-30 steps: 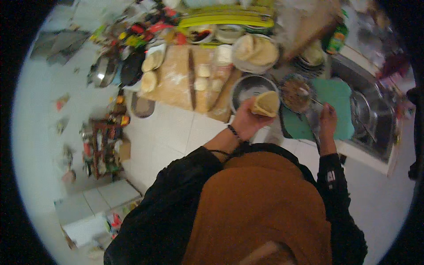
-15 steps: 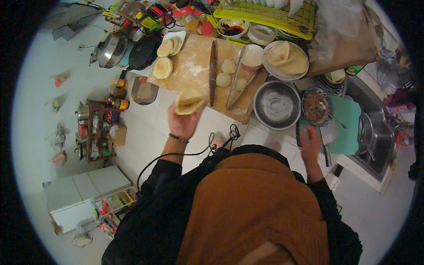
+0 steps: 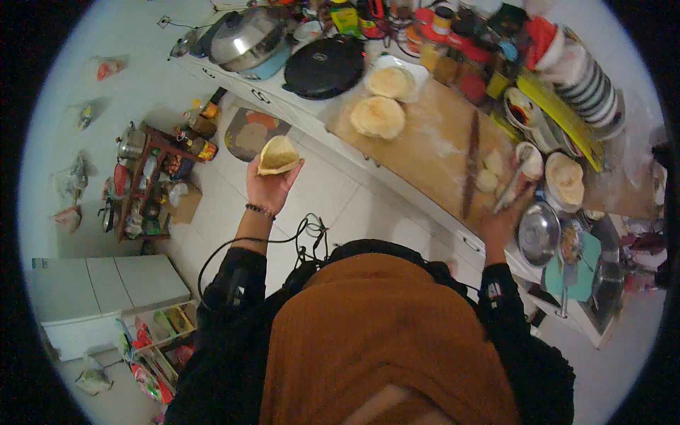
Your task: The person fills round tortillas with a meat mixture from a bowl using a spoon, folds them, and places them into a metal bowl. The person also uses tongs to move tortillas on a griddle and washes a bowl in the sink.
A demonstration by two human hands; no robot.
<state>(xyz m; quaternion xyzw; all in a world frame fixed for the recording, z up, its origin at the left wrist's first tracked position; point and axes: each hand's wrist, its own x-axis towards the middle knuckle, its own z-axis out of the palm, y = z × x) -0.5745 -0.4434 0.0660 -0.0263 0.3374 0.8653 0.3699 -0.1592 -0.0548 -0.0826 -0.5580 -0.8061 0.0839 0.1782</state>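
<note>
My left hand [image 3: 269, 185] is closed around the underside of a pale, hollow flatbread [image 3: 278, 157], whose pocket gapes open. It is held up over the floor, left of the counter. My right hand [image 3: 499, 228] is at the front edge of the floury wooden board [image 3: 431, 138], beside a pair of tongs [image 3: 507, 193]. Blur hides its fingers, so I cannot tell whether it touches the tongs. A dark rolling pin [image 3: 472, 166] and dough balls [image 3: 486, 180] lie close by. More flatbreads [image 3: 378, 117] rest at the board's left end and on a white plate.
A round black electric griddle [image 3: 324, 67] and a lidded steel pan [image 3: 248, 39] stand at the far left. To the right are a steel bowl [image 3: 537, 234], a bowl of filling [image 3: 570, 243], a plated flatbread [image 3: 566, 179] and a sink [image 3: 608, 283]. A black cable [image 3: 234, 244] loops near my left arm.
The view has swung left along the counter. My left hand still holds the flatbread, now farther from the board. My right hand has moved from beside the filling bowl to the board's edge.
</note>
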